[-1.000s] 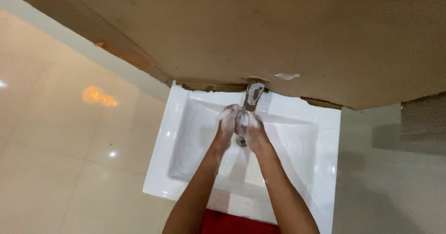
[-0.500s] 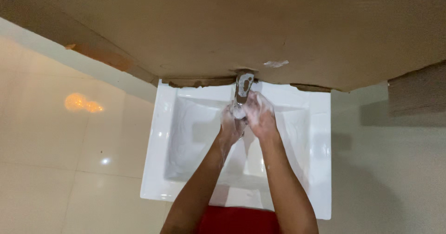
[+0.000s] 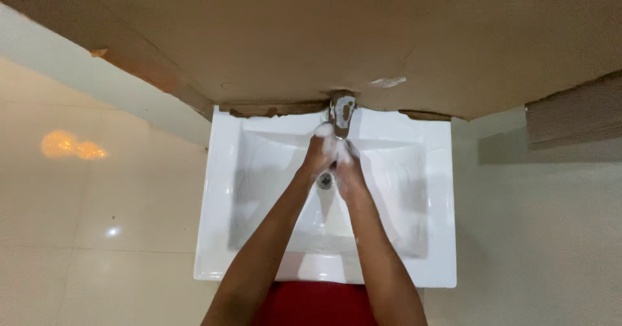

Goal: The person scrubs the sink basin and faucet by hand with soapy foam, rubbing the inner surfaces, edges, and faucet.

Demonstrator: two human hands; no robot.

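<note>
The largest surface in view is the brown panel [image 3: 324, 34] across the top, with glossy cream floor tiles [image 3: 97, 203] to the left. Below the panel sits the white rectangular washbasin [image 3: 220, 190], and a red garment [image 3: 314, 303] shows at the bottom edge.

Step in hand, as judged from the view: you are lathering. Both forearms reach over the front rim and meet above the middle of the bowl. Your left hand [image 3: 319, 152] and right hand [image 3: 350, 167] are pressed together and coated in white foam. The fingers [image 3: 324, 135] of each hand are folded closed against the other hand. They hold no object, only the lather between them.

Position of the parts: the metal faucet [image 3: 341, 111] stands at the back rim, itself flecked with foam. Your fingertips lie just below its spout, touching or very nearly so; which of the two cannot be told. The round drain [image 3: 325, 181] shows in the gap under your wrists, directly beneath the joined hands.

Whether water is running cannot be told. A rinse would call for flow from the spout, with the hands kept under it and over the bowl so that foam drops to the drain, not the rim.
</note>
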